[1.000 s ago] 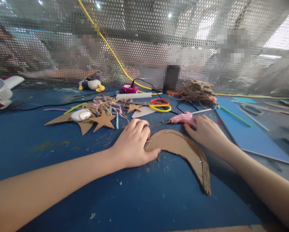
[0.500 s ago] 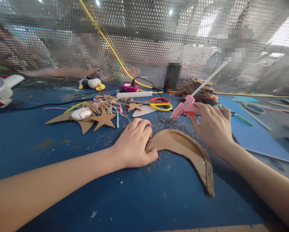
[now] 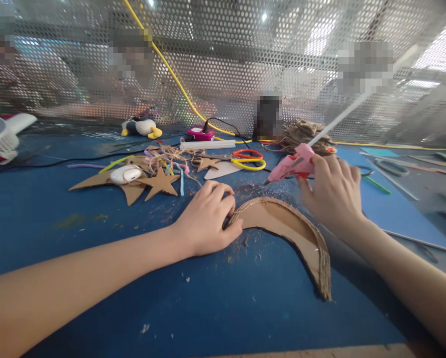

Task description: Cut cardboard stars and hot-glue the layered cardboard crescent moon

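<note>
A crescent of brown cardboard [image 3: 278,221] lies on the blue table, with rows of twine [image 3: 322,248] along its outer edge. My left hand [image 3: 210,219] is closed on its left tip, thumb on the near side and fingers curled on the far side; that tip is hidden under the hand. In my right hand [image 3: 333,186] is a pink hot glue gun [image 3: 292,164], held above the table beyond the crescent. Its nozzle points down and to the left, apart from the cardboard. A long whitish glue stick [image 3: 342,117] sticks out of its back.
Left of centre lie a cardboard star [image 3: 160,184], a white earbud-like case [image 3: 125,174] and tangled strings. Scissors with red and yellow handles [image 3: 248,164] rest behind my hands. A twine bundle [image 3: 307,135] stands before the perforated metal screen [image 3: 223,69]. A blue board [image 3: 398,204] is at right.
My right hand has shifted the glue gun slightly to the right, and the glue stick now leans further right. The left hand and crescent are almost unmoved.
</note>
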Demonstrator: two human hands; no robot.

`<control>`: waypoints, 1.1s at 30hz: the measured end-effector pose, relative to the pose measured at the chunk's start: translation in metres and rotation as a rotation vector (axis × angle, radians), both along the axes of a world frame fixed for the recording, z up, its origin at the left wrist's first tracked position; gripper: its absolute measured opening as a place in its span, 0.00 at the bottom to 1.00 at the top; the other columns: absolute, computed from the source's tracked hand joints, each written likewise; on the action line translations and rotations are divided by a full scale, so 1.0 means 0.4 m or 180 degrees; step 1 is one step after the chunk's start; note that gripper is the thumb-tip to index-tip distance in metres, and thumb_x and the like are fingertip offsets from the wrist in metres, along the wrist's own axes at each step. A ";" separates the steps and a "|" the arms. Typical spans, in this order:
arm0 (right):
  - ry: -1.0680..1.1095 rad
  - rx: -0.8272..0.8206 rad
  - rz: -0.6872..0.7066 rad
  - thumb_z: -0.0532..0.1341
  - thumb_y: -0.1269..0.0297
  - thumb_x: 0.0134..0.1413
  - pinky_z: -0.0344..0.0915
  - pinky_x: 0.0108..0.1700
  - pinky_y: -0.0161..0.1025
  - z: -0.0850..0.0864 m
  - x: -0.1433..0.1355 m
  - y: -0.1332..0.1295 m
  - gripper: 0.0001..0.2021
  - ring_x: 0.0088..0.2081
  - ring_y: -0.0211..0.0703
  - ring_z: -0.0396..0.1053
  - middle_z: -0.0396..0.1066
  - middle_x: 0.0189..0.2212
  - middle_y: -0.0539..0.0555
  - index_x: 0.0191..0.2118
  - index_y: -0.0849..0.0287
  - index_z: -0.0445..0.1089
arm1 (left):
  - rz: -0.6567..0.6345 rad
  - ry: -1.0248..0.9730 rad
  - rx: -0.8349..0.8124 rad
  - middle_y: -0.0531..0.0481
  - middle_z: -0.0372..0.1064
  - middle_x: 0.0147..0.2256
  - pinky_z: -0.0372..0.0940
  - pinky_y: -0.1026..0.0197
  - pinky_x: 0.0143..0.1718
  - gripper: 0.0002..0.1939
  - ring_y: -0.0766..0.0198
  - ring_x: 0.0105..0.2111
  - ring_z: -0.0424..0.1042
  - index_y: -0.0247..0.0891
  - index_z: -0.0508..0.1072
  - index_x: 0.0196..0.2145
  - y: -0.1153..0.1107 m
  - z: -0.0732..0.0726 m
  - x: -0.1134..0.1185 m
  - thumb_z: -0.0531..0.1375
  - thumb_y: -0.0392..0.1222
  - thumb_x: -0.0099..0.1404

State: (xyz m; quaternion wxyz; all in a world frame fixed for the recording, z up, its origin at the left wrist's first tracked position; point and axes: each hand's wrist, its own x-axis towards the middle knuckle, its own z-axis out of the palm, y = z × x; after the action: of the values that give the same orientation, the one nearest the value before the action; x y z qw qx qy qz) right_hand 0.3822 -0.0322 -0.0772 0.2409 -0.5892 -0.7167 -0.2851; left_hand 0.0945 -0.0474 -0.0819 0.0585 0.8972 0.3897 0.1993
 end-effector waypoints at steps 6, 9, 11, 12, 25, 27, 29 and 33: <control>0.0757 -0.0563 0.0062 0.58 0.57 0.59 0.53 0.29 0.42 -0.012 -0.030 -0.003 0.10 0.28 0.46 0.61 0.65 0.30 0.54 0.36 0.53 0.56 | 0.0005 -0.0152 0.0021 0.40 0.69 0.47 0.59 0.41 0.59 0.13 0.47 0.54 0.61 0.36 0.71 0.31 0.009 -0.005 -0.002 0.52 0.41 0.71; 0.0883 -0.0661 0.0201 0.61 0.55 0.56 0.52 0.29 0.40 -0.017 -0.041 -0.008 0.15 0.26 0.44 0.59 0.62 0.28 0.51 0.33 0.52 0.51 | 0.0024 -0.0214 0.0007 0.41 0.70 0.47 0.58 0.43 0.60 0.14 0.49 0.54 0.61 0.36 0.73 0.32 0.016 -0.010 -0.001 0.51 0.39 0.73; 0.0861 -0.0683 0.0340 0.62 0.56 0.55 0.52 0.29 0.40 -0.020 -0.045 -0.012 0.17 0.26 0.43 0.58 0.61 0.28 0.50 0.33 0.51 0.49 | 0.0067 -0.0263 -0.0021 0.41 0.70 0.47 0.58 0.43 0.60 0.15 0.49 0.54 0.61 0.35 0.74 0.32 0.021 -0.013 0.000 0.51 0.39 0.73; 0.0834 -0.0698 0.0408 0.61 0.56 0.55 0.52 0.29 0.40 -0.020 -0.047 -0.013 0.17 0.26 0.42 0.58 0.61 0.28 0.50 0.32 0.51 0.49 | 0.0090 -0.0290 -0.0045 0.41 0.70 0.47 0.57 0.43 0.61 0.15 0.50 0.54 0.61 0.35 0.74 0.32 0.023 -0.013 0.000 0.51 0.39 0.73; 0.0521 -0.0741 0.0696 0.59 0.59 0.61 0.52 0.29 0.39 -0.024 -0.051 -0.018 0.13 0.28 0.43 0.59 0.61 0.30 0.50 0.33 0.52 0.51 | 0.0358 -0.0628 -0.0637 0.45 0.72 0.49 0.55 0.43 0.63 0.12 0.51 0.56 0.61 0.38 0.73 0.30 0.034 0.003 0.007 0.54 0.37 0.72; 0.0466 -0.0767 0.0730 0.59 0.60 0.61 0.52 0.30 0.39 -0.027 -0.051 -0.017 0.13 0.28 0.42 0.58 0.61 0.30 0.50 0.33 0.52 0.51 | 0.0365 -0.0623 -0.0626 0.45 0.72 0.49 0.55 0.43 0.62 0.13 0.52 0.55 0.61 0.38 0.73 0.30 0.034 0.001 0.007 0.54 0.37 0.72; 0.0431 -0.0814 0.0753 0.59 0.60 0.61 0.52 0.30 0.39 -0.029 -0.050 -0.017 0.14 0.28 0.43 0.58 0.60 0.29 0.50 0.32 0.52 0.50 | 0.0379 -0.0619 -0.0616 0.45 0.72 0.49 0.55 0.43 0.62 0.13 0.52 0.55 0.61 0.38 0.73 0.30 0.035 0.000 0.006 0.53 0.38 0.72; 0.0436 -0.0871 0.0806 0.58 0.60 0.61 0.53 0.31 0.39 -0.031 -0.050 -0.019 0.14 0.29 0.43 0.59 0.60 0.29 0.50 0.32 0.52 0.49 | 0.0390 -0.0638 -0.0607 0.45 0.72 0.49 0.55 0.42 0.62 0.13 0.52 0.55 0.61 0.38 0.73 0.31 0.036 -0.003 0.005 0.53 0.38 0.72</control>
State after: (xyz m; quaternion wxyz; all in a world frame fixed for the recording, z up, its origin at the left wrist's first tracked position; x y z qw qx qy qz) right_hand 0.3620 -0.0397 -0.0895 0.2407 -0.5396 -0.7990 -0.1117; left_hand 0.0964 -0.0329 -0.0832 0.1698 0.8377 0.4531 0.2532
